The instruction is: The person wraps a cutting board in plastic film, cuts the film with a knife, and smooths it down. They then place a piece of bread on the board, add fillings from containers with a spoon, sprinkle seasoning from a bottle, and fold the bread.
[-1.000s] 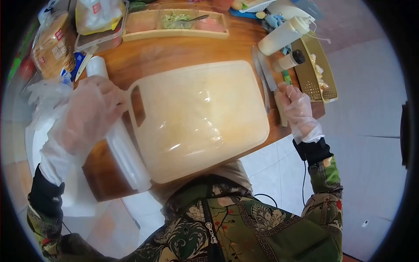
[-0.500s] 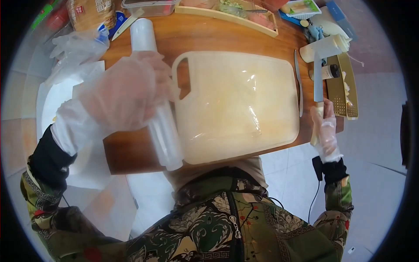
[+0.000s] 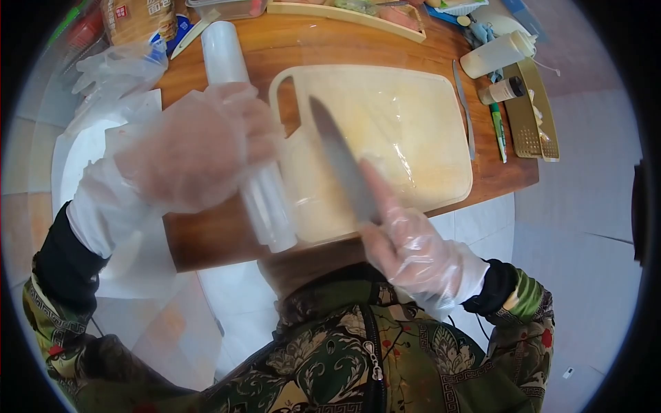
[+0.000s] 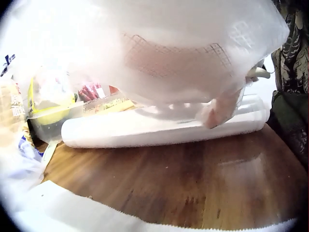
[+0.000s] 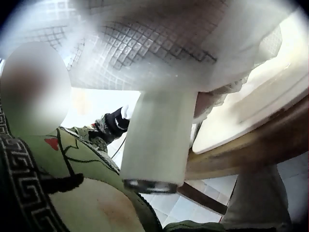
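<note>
My gloved left hand grips the middle of a roll of clear plastic wrap. Its thumb lies along the near side of the roll in the left wrist view. Beside the roll, a cream cutting board with a slotted handle has shiny glints across its face. My gloved right hand holds a kitchen knife over the board's lower left, blade tip pointing up and left toward the slot. In the right wrist view the knife's pale handle sticks out below the glove, ending in a dark cap.
A thin table knife lies along the board's right edge. Farther right are a squeeze bottle, a black-capped jar, a green pen-like item and a basket. Bagged bread and a crumpled plastic bag sit left.
My right hand has picked up the kitchen knife from the table's right side and swung it left over the board. My left hand stays at the plastic wrap roll.
</note>
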A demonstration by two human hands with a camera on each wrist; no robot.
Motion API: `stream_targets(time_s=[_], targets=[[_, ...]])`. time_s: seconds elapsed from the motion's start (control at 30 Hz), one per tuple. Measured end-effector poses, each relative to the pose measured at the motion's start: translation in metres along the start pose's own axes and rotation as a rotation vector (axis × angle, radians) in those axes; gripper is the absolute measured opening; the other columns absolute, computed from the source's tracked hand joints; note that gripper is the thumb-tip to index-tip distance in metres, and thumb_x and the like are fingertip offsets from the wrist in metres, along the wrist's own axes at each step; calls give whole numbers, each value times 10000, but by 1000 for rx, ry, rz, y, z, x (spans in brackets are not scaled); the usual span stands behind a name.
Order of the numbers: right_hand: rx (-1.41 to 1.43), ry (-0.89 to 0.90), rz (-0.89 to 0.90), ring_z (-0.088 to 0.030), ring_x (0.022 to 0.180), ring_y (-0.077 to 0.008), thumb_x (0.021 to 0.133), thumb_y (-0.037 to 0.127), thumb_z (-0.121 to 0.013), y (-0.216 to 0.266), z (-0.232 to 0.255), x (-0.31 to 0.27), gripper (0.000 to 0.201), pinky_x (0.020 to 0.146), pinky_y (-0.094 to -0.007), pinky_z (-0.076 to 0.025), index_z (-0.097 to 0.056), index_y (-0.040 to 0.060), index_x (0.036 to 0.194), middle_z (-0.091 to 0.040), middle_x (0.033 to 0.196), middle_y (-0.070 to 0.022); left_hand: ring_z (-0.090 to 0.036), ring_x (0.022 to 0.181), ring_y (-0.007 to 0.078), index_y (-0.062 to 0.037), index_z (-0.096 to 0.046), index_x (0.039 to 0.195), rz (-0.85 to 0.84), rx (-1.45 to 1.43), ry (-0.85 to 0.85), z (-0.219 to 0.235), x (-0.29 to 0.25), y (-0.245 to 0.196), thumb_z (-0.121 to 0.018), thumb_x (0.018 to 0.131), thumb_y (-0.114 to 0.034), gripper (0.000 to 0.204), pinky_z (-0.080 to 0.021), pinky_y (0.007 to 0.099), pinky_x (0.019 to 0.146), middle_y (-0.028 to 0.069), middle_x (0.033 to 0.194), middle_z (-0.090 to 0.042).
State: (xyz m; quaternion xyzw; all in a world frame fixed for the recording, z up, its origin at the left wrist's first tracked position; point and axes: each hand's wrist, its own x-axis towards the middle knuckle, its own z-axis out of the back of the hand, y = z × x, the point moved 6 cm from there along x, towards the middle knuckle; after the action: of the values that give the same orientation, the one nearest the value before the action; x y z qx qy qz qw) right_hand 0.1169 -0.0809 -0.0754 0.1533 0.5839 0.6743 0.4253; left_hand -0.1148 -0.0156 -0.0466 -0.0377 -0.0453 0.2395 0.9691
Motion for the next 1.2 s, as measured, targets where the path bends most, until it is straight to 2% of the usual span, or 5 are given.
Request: stream_targets(time_s=[0.53,0.73,0.93,1.03,1.2], targets=[[-2489,214,823,-405,581,-85,894,-53,-548,-9,-67,8,642,509,-235,-400,-553,202,1483,-419,685,26,-636,1108,304,-103,-611,1057,-34,-10,-13,-1,-5,2,-825,652,-51,461,-497,445,1007,57,1089,-666],[-2694,-111,1035,-289,453,-32,833,124,-517,26,-63,13,154,408,-208,-287,-651,80,771,-769,883,-92,-642,1092,298,-107,-605,1051,-39,18,-35,1,-6,-1,-821,660,-55,450,-515,440,980,54,1057,-650],[-3026,-392,1068,-208,467,-46,825,170,-485,0,-76,11,514,414,-244,-217,-719,53,1267,-141,585,80,-651,1078,291,-122,-622,999,-56,6,-37,-4,-5,3,-830,678,-75,386,-526,433,966,62,1041,-653],[-2805,-154,973,-193,474,-75,762,-86,-473,6,-76,13,446,416,-225,-256,-805,121,976,-777,1005,62,-654,1073,292,-122,-629,990,-47,35,-54,1,-4,-2,-839,681,-77,376,-527,426,973,64,1027,-660],[-2826,-348,917,-208,460,-35,833,147,-485,11,-73,8,472,426,-230,-214,-700,3,1228,-301,624,76,-650,1089,295,-128,-649,1009,-50,23,-38,1,-4,1,-857,670,-72,402,-525,421,987,65,1038,-674]])
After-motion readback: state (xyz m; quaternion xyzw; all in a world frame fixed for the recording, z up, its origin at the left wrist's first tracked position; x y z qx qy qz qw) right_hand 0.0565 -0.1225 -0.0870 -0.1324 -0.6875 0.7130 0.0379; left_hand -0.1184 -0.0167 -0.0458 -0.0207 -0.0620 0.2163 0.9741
